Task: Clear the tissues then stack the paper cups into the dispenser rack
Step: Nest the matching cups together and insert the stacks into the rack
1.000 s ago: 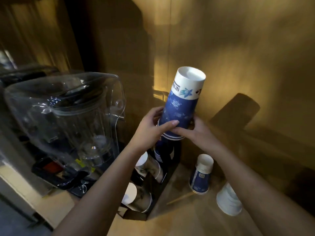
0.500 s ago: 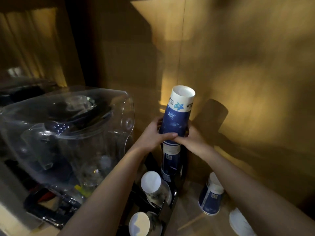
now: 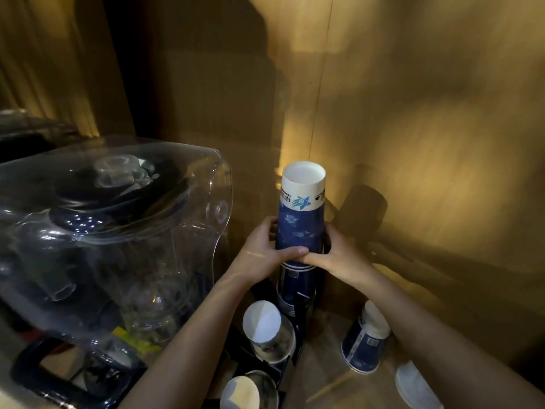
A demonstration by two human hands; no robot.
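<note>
Both hands grip one inverted blue-and-white paper cup (image 3: 300, 219) from opposite sides. The left hand (image 3: 262, 255) wraps its fingers round the lower wall, thumb across the front; the right hand (image 3: 336, 258) closes on the same cup, thumb meeting the left thumb near the rim. The cup stands base-up atop a column of matching nested cups (image 3: 295, 287) in the black dispenser rack (image 3: 295, 343), in the corner beside the clear plastic blender jug (image 3: 103, 231).

Judgement: press down squarely and evenly; tilting would likely jam the rim or buckle the thin wall.

The cup appears uncrushed, with a white band and star logo near its base. Another blue paper cup (image 3: 364, 340) waits inverted on the wooden counter (image 3: 321, 376). No tissues are visible.
</note>
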